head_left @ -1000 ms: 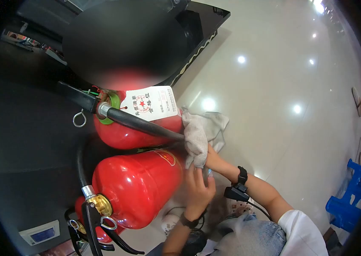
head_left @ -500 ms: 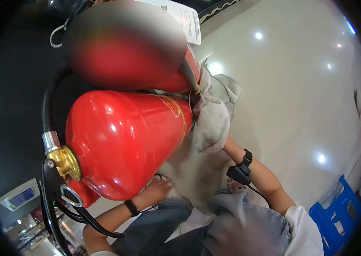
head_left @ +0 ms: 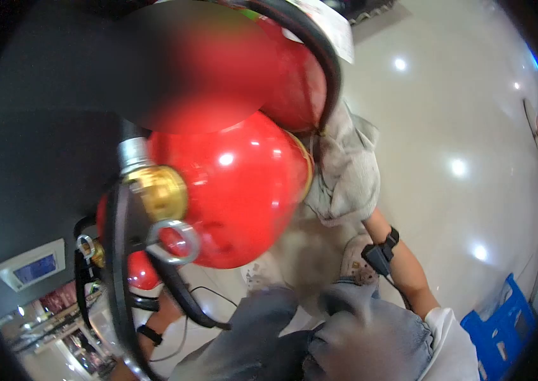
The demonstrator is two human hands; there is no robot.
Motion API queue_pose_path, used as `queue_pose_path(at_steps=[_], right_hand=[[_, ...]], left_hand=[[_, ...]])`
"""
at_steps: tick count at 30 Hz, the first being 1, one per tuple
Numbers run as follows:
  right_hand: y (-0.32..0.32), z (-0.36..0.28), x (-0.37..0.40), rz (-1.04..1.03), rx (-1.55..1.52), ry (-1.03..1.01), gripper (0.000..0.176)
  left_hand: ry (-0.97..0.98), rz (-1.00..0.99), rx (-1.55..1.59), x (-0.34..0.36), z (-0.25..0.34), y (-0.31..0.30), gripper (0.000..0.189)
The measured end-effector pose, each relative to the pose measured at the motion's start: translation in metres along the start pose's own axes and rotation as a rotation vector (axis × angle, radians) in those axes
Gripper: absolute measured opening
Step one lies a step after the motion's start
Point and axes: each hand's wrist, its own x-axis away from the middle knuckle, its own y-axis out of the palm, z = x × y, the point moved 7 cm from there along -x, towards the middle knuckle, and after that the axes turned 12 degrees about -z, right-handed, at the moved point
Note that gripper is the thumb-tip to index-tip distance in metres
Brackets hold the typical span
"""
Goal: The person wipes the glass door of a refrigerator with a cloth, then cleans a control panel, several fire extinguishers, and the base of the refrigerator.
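Observation:
A large red fire extinguisher (head_left: 237, 190) leans across the view, its brass valve (head_left: 166, 190) and black handle with a metal ring pin (head_left: 174, 242) toward me. A grey-white cloth (head_left: 348, 174) covers my right hand (head_left: 374, 222), pressed to the extinguisher's lower end; the fingers are hidden under it. At lower left my left hand (head_left: 168, 308) is behind the black levers, near a smaller red extinguisher (head_left: 144, 270); its fingers are hidden. Another red extinguisher (head_left: 294, 82) with a black hose (head_left: 326, 57) lies alongside, partly under a blurred patch.
A blue plastic stool (head_left: 503, 333) stands at lower right on the glossy tiled floor (head_left: 434, 209). At left, a dark panel (head_left: 40, 171) bears a white-framed display (head_left: 31, 265). My legs (head_left: 262, 317) are below, and a thin cable runs across the floor.
The large extinguisher's valve end has swung right and closer to me. My left hand has moved left and down from beside its body. The cloth and my right arm have shifted slightly right.

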Motion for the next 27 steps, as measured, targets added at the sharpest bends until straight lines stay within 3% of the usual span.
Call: queue_pose_path(at_steps=[1,2,3,6,7,10,11,13,14,17,19,22,25,27], right_hand=[[0.003,-0.002,0.001,0.007,-0.029,0.02,0.046],[0.002,-0.005,0.0,0.021,-0.056,0.035,0.046],[-0.001,-0.01,-0.003,0.041,-0.083,0.049,0.047],[-0.042,-0.039,-0.009,0.185,-0.128,0.055,0.047],[-0.059,-0.054,-0.005,0.248,-0.114,0.022,0.047],[-0.147,-0.117,-0.004,0.484,-0.074,-0.095,0.048],[-0.176,-0.143,0.0,0.558,-0.055,-0.147,0.048],[-0.227,-0.193,0.016,0.681,-0.014,-0.245,0.048],[-0.245,-0.217,0.025,0.731,0.01,-0.289,0.048],[-0.281,-0.28,0.052,0.83,0.096,-0.396,0.049],[-0.284,-0.314,0.068,0.85,0.139,-0.433,0.049],[-0.272,-0.351,0.079,0.848,0.195,-0.444,0.05],[-0.256,-0.376,0.06,0.774,0.235,-0.442,0.05],[-0.243,-0.386,0.028,0.679,0.266,-0.446,0.051]], left_hand=[[-0.037,-0.231,-0.034,-0.005,0.019,0.02,0.043],[-0.148,-0.241,0.222,-0.008,0.032,0.032,0.043],[0.007,-0.191,0.22,-0.014,0.054,0.046,0.038],[0.112,0.007,0.364,-0.045,0.067,0.001,0.038],[0.195,0.11,0.459,-0.054,0.083,0.012,0.038],[0.453,0.323,0.715,-0.053,0.127,-0.024,0.038],[0.339,0.304,0.642,-0.05,0.13,-0.061,0.042],[0.393,0.57,0.123,-0.033,0.14,-0.128,0.042],[0.408,0.601,0.125,-0.036,0.136,-0.144,0.042],[0.624,0.708,0.378,-0.048,0.137,-0.193,0.034],[0.863,1.076,-0.142,-0.03,0.164,-0.219,0.039],[0.98,1.112,-0.077,-0.004,0.182,-0.264,0.043],[1.111,1.007,-0.007,-0.002,0.196,-0.282,0.044],[1.176,1.323,0.018,0.024,0.189,-0.296,0.044]])
